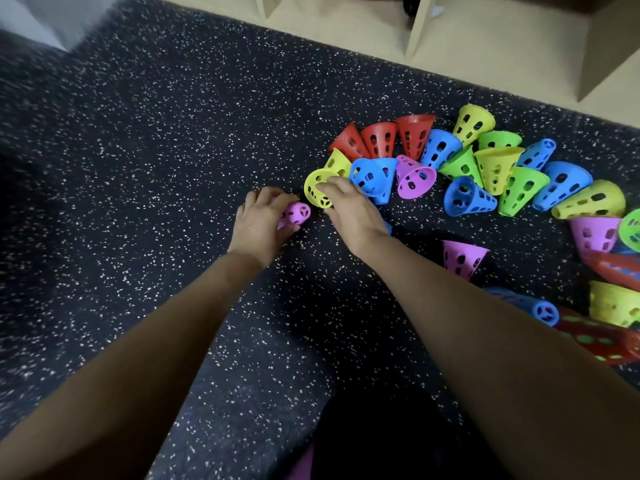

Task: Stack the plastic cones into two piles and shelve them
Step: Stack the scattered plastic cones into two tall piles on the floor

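Several perforated plastic cones in red, blue, yellow, green and purple lie scattered on the dark speckled floor at the right. My left hand (pixel 260 221) grips a purple cone (pixel 297 213) lying on its side, its narrow tip pointing right. My right hand (pixel 349 206) holds a yellow cone (pixel 316 189) by its rim, right next to the purple one. A blue cone (pixel 369 178) lies just beyond my right fingers. A lone purple cone (pixel 462 258) stands to the right of my right forearm.
A pale wooden shelf unit (pixel 415 26) with open compartments runs along the top edge. More cones, including a red one (pixel 613 266) and a yellow one (pixel 613 303), crowd the right edge. A white wall corner (pixel 41 19) is at top left.
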